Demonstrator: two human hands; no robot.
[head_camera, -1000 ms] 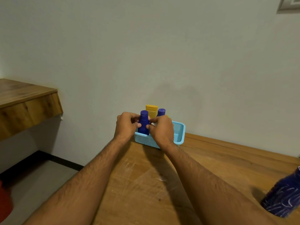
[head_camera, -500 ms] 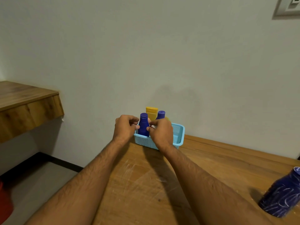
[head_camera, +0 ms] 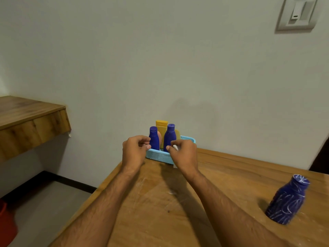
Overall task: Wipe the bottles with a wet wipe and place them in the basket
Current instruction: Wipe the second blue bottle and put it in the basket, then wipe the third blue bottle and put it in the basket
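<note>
A light-blue basket (head_camera: 158, 155) sits at the far left corner of the wooden table (head_camera: 156, 207), against the wall. Two plain blue bottles stand upright in it, one on the left (head_camera: 154, 139) and one on the right (head_camera: 170, 137), with a yellow bottle (head_camera: 161, 127) behind them. My left hand (head_camera: 135, 152) is curled just left of the left bottle, fingertips at its side, holding nothing. My right hand (head_camera: 185, 155) pinches a white wet wipe (head_camera: 175, 147) in front of the right bottle. A blue bottle with white scribbles (head_camera: 288, 200) stands alone on the table at the right.
A wooden shelf (head_camera: 26, 118) juts from the wall at the left, lower floor below it. A red object (head_camera: 7, 223) shows at the bottom left edge. A wall switch (head_camera: 297, 13) is at the top right.
Both hands were closed around the left blue bottle over the basket. They have drawn apart and back, leaving it standing in the basket. The view has tilted up a little.
</note>
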